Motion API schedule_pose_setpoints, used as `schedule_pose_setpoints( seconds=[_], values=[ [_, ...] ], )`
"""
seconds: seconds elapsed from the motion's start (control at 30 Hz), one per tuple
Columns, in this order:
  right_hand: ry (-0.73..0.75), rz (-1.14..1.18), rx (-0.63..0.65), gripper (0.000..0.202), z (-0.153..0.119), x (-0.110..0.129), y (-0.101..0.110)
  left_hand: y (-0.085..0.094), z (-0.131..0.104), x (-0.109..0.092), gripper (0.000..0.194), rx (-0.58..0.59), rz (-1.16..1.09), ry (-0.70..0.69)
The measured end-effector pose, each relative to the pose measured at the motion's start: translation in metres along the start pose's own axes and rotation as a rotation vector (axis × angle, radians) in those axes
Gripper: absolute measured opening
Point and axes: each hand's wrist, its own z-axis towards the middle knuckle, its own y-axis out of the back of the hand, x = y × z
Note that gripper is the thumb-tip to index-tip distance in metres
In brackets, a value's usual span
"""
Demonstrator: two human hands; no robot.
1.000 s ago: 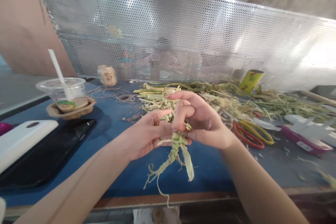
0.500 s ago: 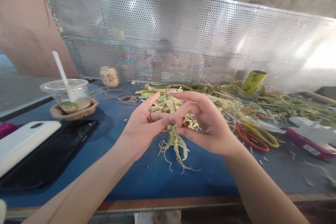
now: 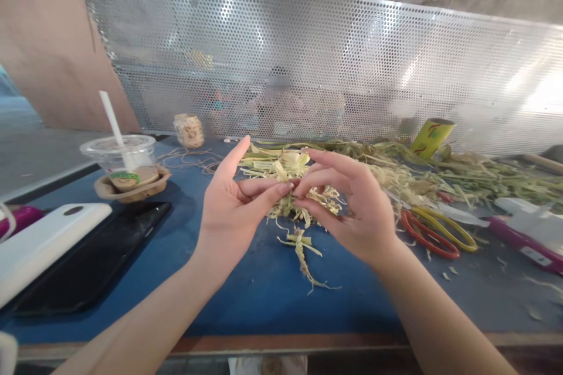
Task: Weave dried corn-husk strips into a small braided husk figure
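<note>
A pale green bundle of plant fibre [image 3: 287,206] hangs between my two hands above the blue table. My left hand [image 3: 240,202] pinches it between thumb and fingers, with the index finger stretched up. From the right, the thumb and fingertips of my right hand [image 3: 349,202] close on the same bundle, close to the left thumb. Below them a braided strand with thin, loose ends [image 3: 302,258] shows over the table. Behind the hands lies a pile of pale husk strips [image 3: 292,158], partly hidden by them.
At left are a lidded cup with a straw [image 3: 127,164], a black phone [image 3: 92,258] and a white device [image 3: 53,246]. Scissors [image 3: 428,231], a purple glue gun [image 3: 523,243] and dried stalks [image 3: 475,176] lie right. A perforated metal screen [image 3: 308,58] stands behind; a person shows through it.
The bundle's upper end has tilted and sits lower in my fingers. My left index finger points further up, and the braided strand below shows more separately. The view has shifted slightly.
</note>
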Motion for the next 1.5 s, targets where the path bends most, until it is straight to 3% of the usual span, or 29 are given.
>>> schedule_pose_setpoints(
  seconds=[0.27,0.7,0.9,1.07,1.33,1.5],
  values=[
    [-0.05,-0.027,-0.047,0.048,0.0,0.001,-0.002,-0.002,-0.001,-0.001,0.093,-0.026,0.026,0.012],
    [-0.123,-0.024,-0.094,0.043,-0.005,0.004,-0.011,-0.01,-0.011,-0.009,0.092,-0.125,0.115,-0.09],
    [-0.257,0.151,-0.05,0.054,-0.002,0.005,-0.006,-0.005,-0.009,-0.009,0.094,-0.057,0.171,-0.077],
    [-0.33,0.221,-0.017,0.063,0.002,0.008,0.0,-0.007,-0.011,-0.004,0.094,-0.04,0.174,-0.244],
    [-0.325,0.164,0.135,0.067,0.001,0.006,0.011,0.0,-0.003,0.003,0.107,0.13,0.269,-0.288],
    [-0.306,0.079,0.144,0.068,0.002,0.009,0.01,0.004,0.001,0.008,0.109,0.132,0.314,-0.333]
  ],
)
